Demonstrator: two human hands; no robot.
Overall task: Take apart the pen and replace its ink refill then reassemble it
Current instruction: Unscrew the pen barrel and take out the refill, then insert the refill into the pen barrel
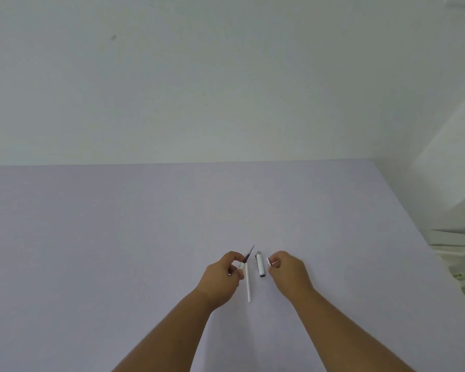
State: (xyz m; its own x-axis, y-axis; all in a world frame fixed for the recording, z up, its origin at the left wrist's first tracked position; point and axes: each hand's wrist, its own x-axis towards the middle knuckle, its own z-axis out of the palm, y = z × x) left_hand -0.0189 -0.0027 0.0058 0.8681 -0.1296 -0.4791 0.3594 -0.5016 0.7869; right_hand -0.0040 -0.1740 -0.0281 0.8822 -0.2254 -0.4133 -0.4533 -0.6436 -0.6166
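My left hand [226, 275] pinches the white pen barrel [248, 284] near its upper end, and a dark ink refill [249, 254] sticks out of the top, pointing up and away. The white pen cap [260, 264] with a metal clip lies on the table between my hands. Just to the right of the cap, my right hand [289, 272] holds a small silver tip piece [271, 262] between thumb and fingers.
The work surface is a pale lilac table [145, 237] against a white wall. At the right edge, past the table's corner, lie white boxes and pale packaging [462, 267].
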